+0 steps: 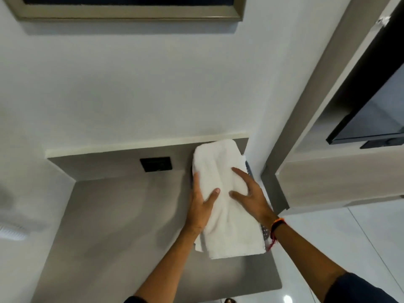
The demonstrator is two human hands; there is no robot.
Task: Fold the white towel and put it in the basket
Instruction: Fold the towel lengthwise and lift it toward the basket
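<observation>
A folded white towel (pixel 225 193) lies lengthwise at the right end of a grey desk (pixel 113 226), on top of a basket (pixel 263 231) of which only thin slivers of perforated rim show along the towel's right edge. My left hand (pixel 200 206) holds the towel's left edge, thumb on top and fingers wrapped along the side. Flat on the towel's right half lies my right hand (pixel 251 193), fingers spread. A red and black thread band circles the right wrist.
A black wall socket (pixel 155 164) sits on the grey back panel left of the towel. A white ledge runs above it. A dark TV screen (pixel 369 119) hangs at the right over a light wood cabinet (pixel 338 182). Glossy white floor lies beyond the desk's right edge.
</observation>
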